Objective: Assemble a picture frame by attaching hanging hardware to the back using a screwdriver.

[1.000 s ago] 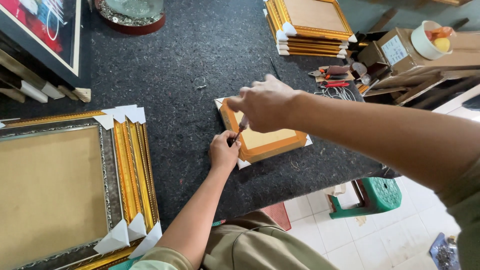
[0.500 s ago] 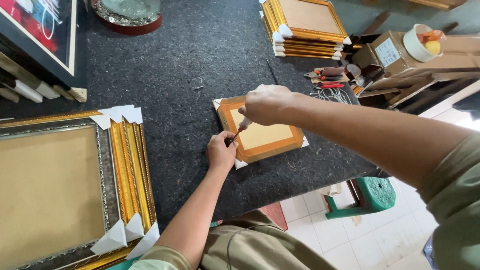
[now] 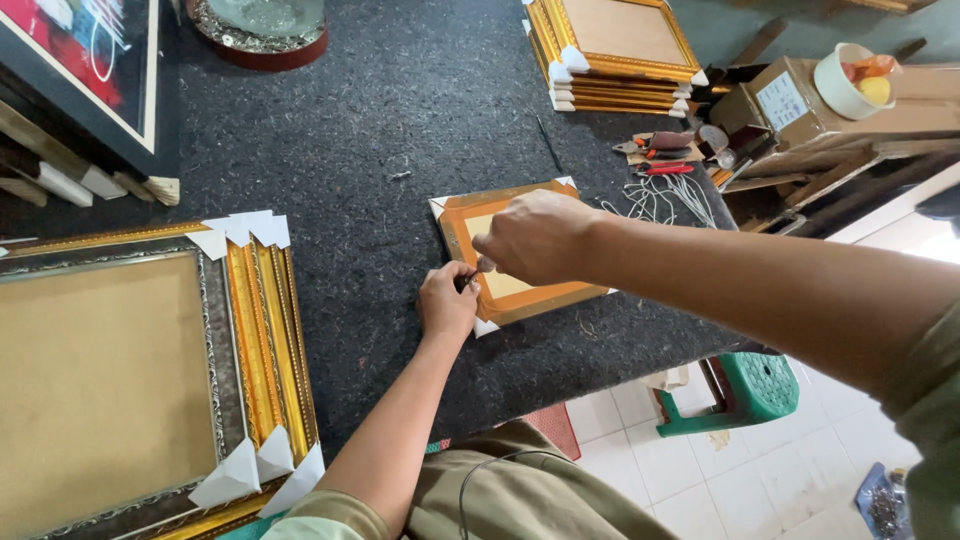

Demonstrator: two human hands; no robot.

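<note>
Both hands meet at the near-left edge of a small orange picture frame (image 3: 520, 255) lying flat, back side up, on the dark felt table (image 3: 380, 130). The left hand (image 3: 447, 300) is curled tight, fingertips pinched together on something small at the frame's edge; what it is I cannot make out. The right hand (image 3: 535, 235) lies over the frame with fingers bent in, pressing or pinching at the same spot, so neither hand is open. The frame sits a little right of the table's middle, near its near edge, turned slightly so its longer side runs from near-right to far-left, with white corner guards at its corners. A big gilded frame (image 3: 150, 370) lies to the left, a stack of gold frames (image 3: 615, 50) at the far right.
</note>
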